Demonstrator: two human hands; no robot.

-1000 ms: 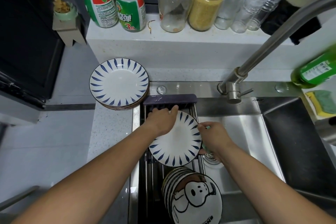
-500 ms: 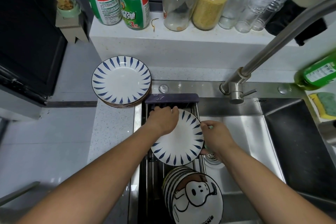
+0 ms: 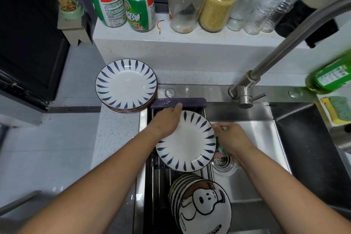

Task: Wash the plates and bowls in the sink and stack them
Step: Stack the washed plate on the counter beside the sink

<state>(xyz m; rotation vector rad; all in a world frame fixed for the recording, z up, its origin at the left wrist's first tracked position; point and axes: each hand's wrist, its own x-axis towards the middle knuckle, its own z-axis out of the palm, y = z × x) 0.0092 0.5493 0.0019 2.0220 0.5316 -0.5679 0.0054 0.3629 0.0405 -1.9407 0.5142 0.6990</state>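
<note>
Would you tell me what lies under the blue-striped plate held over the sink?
Metal rack bars show below the blue-striped plate, and a green sponge in the right hand peeks out at its right edge. The plate hides the rest of both.

held plate (image 3: 187,138): white, dark blue dashes fanning round the rim
plate stack (image 3: 126,84): I see the same white-and-blue dashes on top
bowl (image 3: 205,205): white, black-outlined cartoon dog, brown patch, black-striped side
scrub pad (image 3: 221,151): green, bit of pink
sponge (image 3: 336,109): yellow and green
surface (image 3: 117,133): white, finely speckled
</note>
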